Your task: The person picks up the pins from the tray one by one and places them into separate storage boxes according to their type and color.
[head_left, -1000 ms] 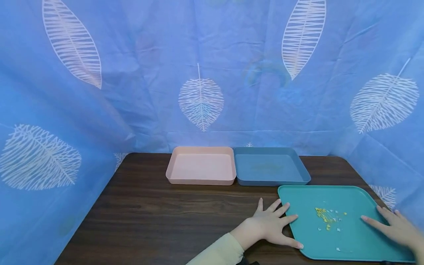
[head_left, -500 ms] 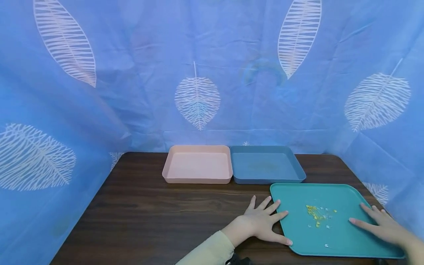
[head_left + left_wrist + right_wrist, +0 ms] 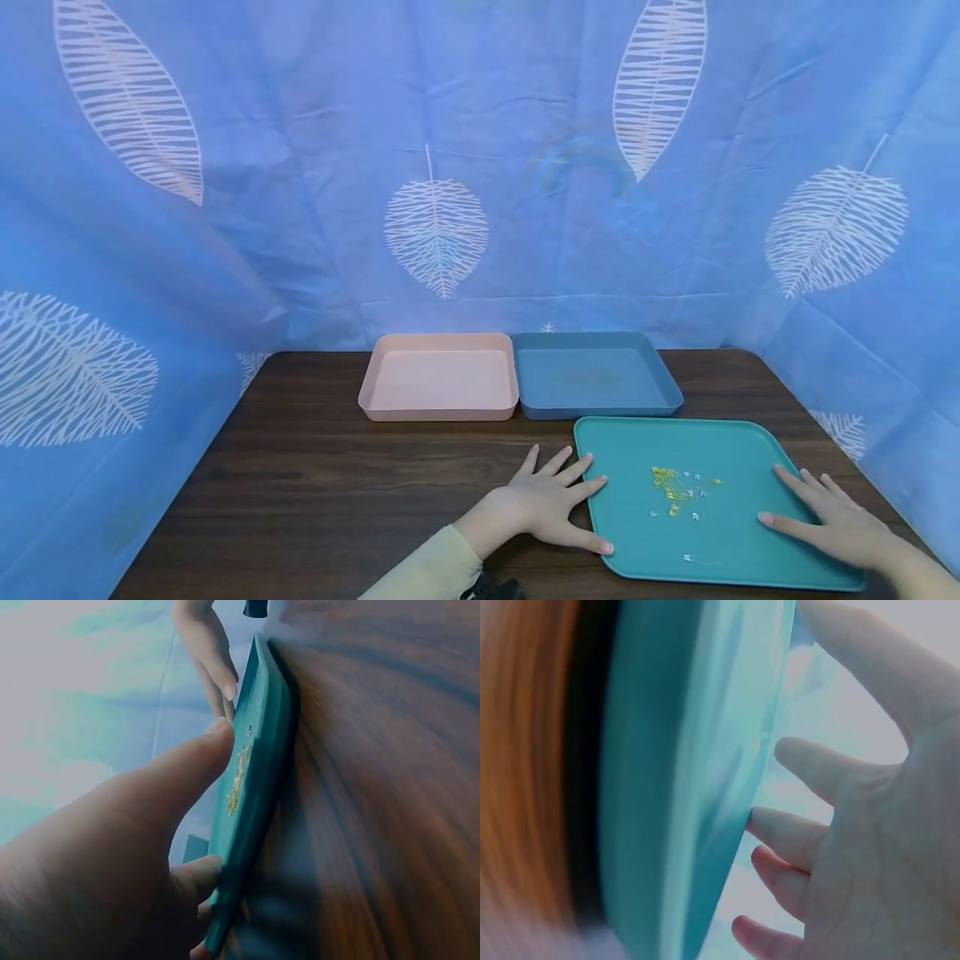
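Observation:
A teal tray lies at the right of the table. On it are scattered several small yellow pieces and small clear or silvery pieces, too small to make out their kind. My left hand is at the tray's left side, fingers spread, with fingertips at and over the rim. Over the right side reaches my right hand, its fingers straight and spread. In the right wrist view those fingers lie along the edge of the tray. The left wrist view shows the yellow pieces beyond my left thumb.
Behind, a pink tray and a blue tray stand side by side near the back of the dark wooden table. The teal tray's back edge is close to the blue tray. A blue leaf-print cloth surrounds the table.
The teal tray has slid left along the table, both hands moving with it and its small pieces. The whole head view has also shifted slightly.

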Tool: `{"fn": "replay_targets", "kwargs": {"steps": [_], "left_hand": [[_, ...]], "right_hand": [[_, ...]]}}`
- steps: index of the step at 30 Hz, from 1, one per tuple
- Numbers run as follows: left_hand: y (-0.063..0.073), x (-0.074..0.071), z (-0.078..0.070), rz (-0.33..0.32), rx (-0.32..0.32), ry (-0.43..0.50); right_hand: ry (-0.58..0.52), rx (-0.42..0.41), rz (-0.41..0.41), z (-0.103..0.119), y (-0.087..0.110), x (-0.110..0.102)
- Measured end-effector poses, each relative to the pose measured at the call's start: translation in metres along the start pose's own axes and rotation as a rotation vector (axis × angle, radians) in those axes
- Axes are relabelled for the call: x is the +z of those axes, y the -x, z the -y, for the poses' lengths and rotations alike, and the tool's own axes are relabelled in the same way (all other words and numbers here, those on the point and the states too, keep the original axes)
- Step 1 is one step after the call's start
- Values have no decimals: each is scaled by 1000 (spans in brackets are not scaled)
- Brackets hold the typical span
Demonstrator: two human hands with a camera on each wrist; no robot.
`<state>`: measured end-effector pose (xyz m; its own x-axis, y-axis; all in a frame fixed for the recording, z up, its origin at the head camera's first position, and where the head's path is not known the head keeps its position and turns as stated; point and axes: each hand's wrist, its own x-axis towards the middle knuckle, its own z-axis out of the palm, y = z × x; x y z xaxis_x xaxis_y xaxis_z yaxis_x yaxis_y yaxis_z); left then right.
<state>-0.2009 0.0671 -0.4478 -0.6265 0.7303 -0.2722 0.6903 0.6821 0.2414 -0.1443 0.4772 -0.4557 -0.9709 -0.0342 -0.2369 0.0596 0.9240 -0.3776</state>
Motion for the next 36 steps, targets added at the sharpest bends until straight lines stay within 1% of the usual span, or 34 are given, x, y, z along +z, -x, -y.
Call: {"fn": "replay_targets", "kwargs": {"steps": [5, 10, 13, 18, 21, 27, 33, 36], "left_hand": [[16, 2, 14, -22, -2, 18], [36, 5, 32, -48, -16, 28], [51, 6, 41, -53, -36, 38], [72, 11, 56, -80, -69, 36], [82, 15, 66, -100, -87, 35], [101, 19, 85, -102, -123, 81], [122, 16, 96, -101, -148, 130], [132, 14, 100, -103, -145, 141]], "right_hand": [[9, -56, 15, 16, 0, 3], [49, -100, 23, 43, 0, 7], [96, -135, 5, 59, 1, 13], [133, -200, -23, 80, 3, 25], [136, -229, -21, 93, 3, 31], [110, -296, -6, 113, 6, 42], [89, -384, -17, 129, 10, 53], [80, -407, -10, 135, 11, 57]]}}
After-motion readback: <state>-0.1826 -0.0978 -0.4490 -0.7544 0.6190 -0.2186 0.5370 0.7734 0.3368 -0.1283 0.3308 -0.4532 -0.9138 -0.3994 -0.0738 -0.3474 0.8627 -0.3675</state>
